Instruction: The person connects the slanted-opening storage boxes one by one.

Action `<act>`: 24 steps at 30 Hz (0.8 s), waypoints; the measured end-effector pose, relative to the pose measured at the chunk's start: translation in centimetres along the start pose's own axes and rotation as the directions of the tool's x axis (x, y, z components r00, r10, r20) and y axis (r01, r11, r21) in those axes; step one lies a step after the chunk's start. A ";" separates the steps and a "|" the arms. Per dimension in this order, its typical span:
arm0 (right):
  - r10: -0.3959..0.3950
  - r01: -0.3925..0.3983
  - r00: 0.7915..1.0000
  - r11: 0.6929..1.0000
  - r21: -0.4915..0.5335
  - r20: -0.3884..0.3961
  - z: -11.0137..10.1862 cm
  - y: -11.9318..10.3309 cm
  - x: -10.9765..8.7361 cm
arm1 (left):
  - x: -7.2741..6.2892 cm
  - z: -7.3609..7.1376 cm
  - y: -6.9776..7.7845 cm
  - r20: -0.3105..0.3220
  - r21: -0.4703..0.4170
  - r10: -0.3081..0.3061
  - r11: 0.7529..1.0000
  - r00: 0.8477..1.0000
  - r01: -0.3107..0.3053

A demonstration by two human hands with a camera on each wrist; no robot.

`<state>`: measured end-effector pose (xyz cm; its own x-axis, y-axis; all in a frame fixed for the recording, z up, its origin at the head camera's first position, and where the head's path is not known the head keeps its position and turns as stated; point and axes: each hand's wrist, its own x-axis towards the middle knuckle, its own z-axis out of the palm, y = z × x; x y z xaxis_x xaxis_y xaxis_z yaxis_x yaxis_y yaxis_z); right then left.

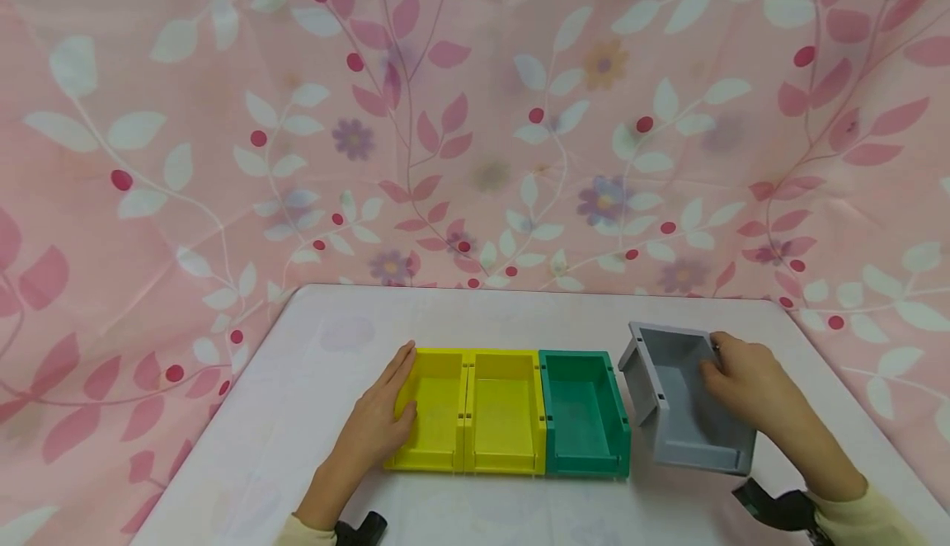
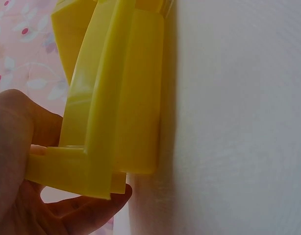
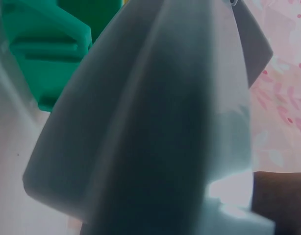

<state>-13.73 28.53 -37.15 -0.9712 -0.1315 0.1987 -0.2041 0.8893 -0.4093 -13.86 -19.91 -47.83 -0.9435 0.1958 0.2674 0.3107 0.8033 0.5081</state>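
Observation:
Two yellow plastic storage bins, the left yellow bin point(image 1: 429, 410) and the middle yellow bin point(image 1: 506, 414), stand side by side on the table. A green bin point(image 1: 585, 410) adjoins them on the right. My left hand point(image 1: 371, 426) grips the left yellow bin's outer side wall, thumb on the inner side and fingers outside. To the right of the green bin, my right hand point(image 1: 753, 385) holds a grey bin point(image 1: 686, 410) by its right wall. That grey bin is tilted and apart from the green one. Its side fills most of the right wrist view and hides much of the hand.
The white table point(image 1: 445, 513) extends around the bins, its far edge meeting a pink floral cloth point(image 1: 490, 158). Black straps point(image 1: 775, 509) show at both wrists, near the light sleeves.

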 end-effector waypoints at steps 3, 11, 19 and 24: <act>-0.002 0.002 1.000 1.000 0.004 0.008 0.3 0.0 -0.1 | 0.0 0.0 0.0 -0.003 0.003 0.005 1.000 1.000 -0.005; 0.010 -0.010 1.000 1.000 0.016 0.024 1.1 0.2 -0.2 | 0.0 0.0 0.0 -0.007 0.001 0.011 1.000 1.000 -0.011; 0.016 -0.016 0.999 1.000 0.019 0.029 1.8 0.4 0.0 | 0.0 -0.1 0.2 -0.010 0.001 0.006 1.000 1.000 -0.006; 0.035 -0.036 0.999 0.999 0.016 0.027 1.9 0.8 0.1 | -0.1 -0.2 0.3 -0.016 0.003 0.009 1.000 1.000 -0.009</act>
<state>-14.22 28.37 -39.14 -0.9807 -0.1119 0.1603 -0.1714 0.8863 -0.4303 -13.67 -19.81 -47.60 -0.9387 0.1940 0.2851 0.3189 0.8031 0.5034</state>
